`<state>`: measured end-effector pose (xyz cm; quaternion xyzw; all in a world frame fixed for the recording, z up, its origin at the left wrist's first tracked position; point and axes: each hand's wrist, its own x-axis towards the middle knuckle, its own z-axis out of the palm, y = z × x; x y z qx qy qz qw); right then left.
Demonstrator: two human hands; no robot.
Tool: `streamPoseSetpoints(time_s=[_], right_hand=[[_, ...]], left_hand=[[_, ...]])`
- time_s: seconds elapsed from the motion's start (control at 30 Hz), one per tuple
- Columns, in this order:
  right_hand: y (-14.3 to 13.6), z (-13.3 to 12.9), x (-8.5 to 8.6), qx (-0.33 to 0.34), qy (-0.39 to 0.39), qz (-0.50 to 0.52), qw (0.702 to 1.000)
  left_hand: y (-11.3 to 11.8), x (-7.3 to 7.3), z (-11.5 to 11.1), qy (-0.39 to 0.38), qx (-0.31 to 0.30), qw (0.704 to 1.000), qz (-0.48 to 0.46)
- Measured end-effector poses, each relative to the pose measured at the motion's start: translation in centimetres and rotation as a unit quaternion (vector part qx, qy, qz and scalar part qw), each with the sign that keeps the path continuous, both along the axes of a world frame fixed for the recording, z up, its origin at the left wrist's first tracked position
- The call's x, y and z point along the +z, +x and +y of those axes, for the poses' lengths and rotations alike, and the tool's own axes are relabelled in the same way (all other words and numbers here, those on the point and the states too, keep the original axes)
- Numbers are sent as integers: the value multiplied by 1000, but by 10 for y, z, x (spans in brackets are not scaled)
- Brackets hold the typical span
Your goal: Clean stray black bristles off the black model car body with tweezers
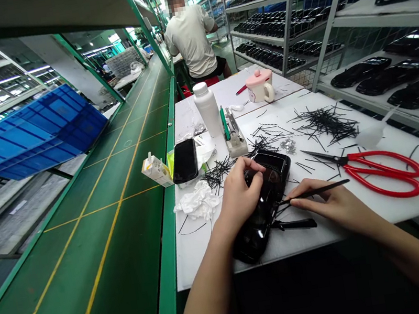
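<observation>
A glossy black model car body (257, 223) lies at the white table's front edge. My left hand (240, 189) rests over its upper part, thumb and forefinger brought together; anything between them is too small to make out. In my right hand (322, 203), at the car's right side, is a thin black tool (324, 188), pinched near its left end, with its tip at the car's edge. Just below it a black-handled tool (295, 224) lies against the car. Thin black strips (326, 124) are scattered beyond, near small silvery pieces (288, 146).
Red-handled scissors (384, 171) lie at right. Beyond the car stand a white bottle (208, 109) and a pink-lidded mug (260, 87). A phone (184, 161), crumpled tissue (198, 201) and small carton (156, 171) are left, beside a green conveyor (119, 192). A person (193, 37) sits ahead.
</observation>
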<state>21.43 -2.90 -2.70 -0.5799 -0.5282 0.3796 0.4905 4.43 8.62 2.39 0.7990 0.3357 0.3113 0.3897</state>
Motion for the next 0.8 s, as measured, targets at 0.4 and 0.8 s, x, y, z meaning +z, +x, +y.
streamPoseSetpoints(time_s=[0.4, 0.8], right_hand=[[0, 0, -2, 10, 1, -2, 1000], [2, 3, 5, 60, -1, -54, 997]], left_hand=[[1, 1, 0, -2, -4, 1000, 1], [1, 0, 0, -11, -7, 1000, -5]])
